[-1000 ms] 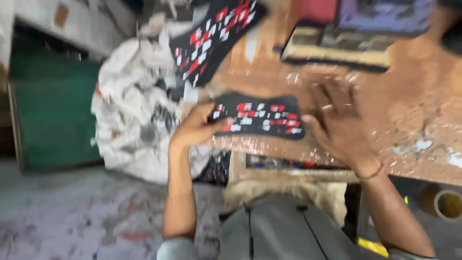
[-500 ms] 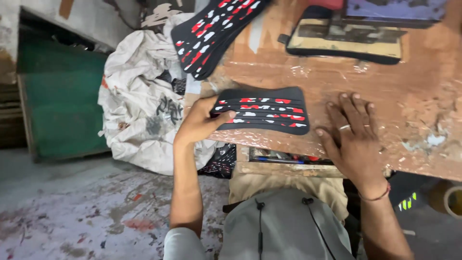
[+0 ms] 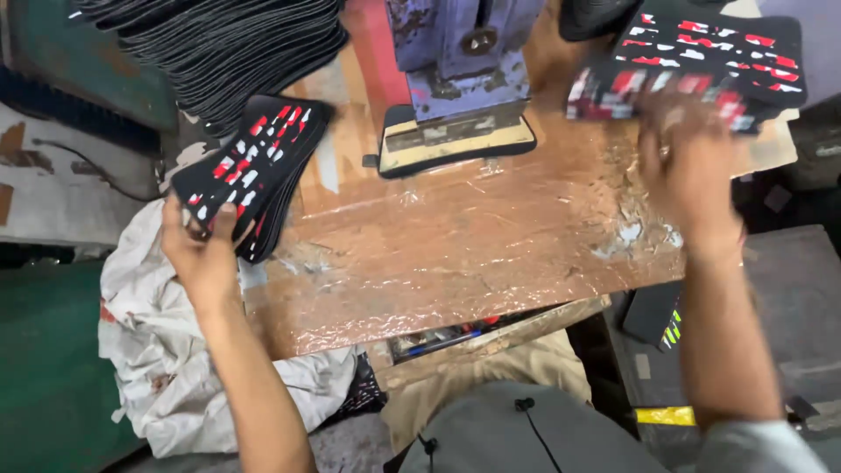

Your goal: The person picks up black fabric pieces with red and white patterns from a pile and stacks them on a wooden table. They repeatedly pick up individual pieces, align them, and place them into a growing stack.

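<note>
**At the desk's two ends: both hands on patterned pieces**

At the left edge of the desk, the left hand (image 3: 206, 254) has its grip closed on a flat black piece printed with red and white marks (image 3: 250, 166), thumb on top, fingers under. That piece sits atop a short fanned stack of like pieces (image 3: 276, 219) overhanging the desk edge, w/ a tall heap of dark stacked pieces (image 3: 236, 44) just behind it. At the far right, the right hand (image 3: 692, 171) is blurred; fingers look curled onto the near edge of another pile of black pieces with red and white print (image 3: 710, 61), but how firmly it grips I cannot tell.

Btwn the hands: the worn, shiny brown desk (image 3: 473, 254), and at its back a blue-purple press block (image 3: 464, 52) resting on a dark-rimmed pad (image 3: 455, 140). Below left, a crumpled white sack (image 3: 166, 368) on the floor.

Risks, as I judge them:
- Left stack overhangs the edge; a tug on the top piece could drag the ones under it off onto the sack or floor.
- Right pile looks loosely squared; a quick pull may spill or fan it.
- Either hand passing near the press pad could snag.

Vs. 0.5 s ago: a single piece lay mid-desk under the left hand, and the right hand lay flat on the desk. Now the middle is bare, both hands have spread to the outer stacks, and the view has swung toward the press.
</note>
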